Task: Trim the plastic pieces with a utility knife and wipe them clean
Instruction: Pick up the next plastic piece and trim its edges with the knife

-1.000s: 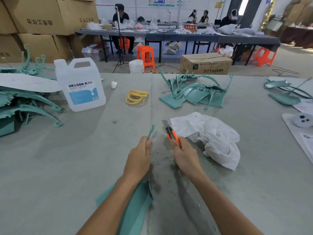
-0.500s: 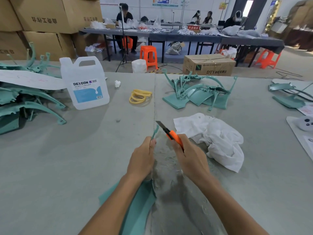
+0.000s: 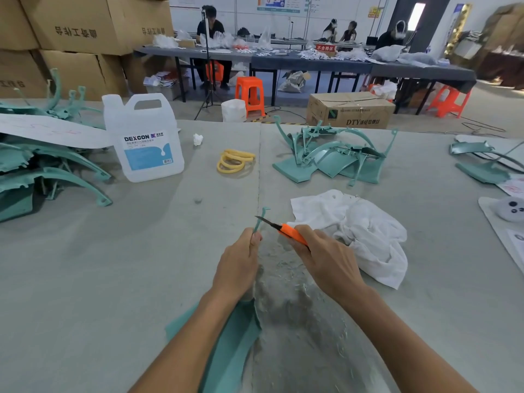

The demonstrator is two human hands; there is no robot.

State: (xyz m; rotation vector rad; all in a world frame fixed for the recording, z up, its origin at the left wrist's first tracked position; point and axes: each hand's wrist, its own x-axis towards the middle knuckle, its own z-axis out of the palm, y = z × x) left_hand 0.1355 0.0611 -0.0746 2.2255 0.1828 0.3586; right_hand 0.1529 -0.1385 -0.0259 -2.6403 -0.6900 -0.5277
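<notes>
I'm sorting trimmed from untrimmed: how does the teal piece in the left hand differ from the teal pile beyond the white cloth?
The held piece is pinched in the left hand, with the utility knife at its thin stem; the pile lies untouched on the table. The held piece is one part; the pile is several, tangled. Both are teal plastic.

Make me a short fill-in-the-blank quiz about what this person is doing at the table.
The right hand grips a utility knife with an ____ handle.
The thin plastic piece is pinched by the ____.
The crumpled cloth beside the knife is ____.
The jug has a label reading ____.
Missing words: orange; left hand; white; DEXCON.
</notes>
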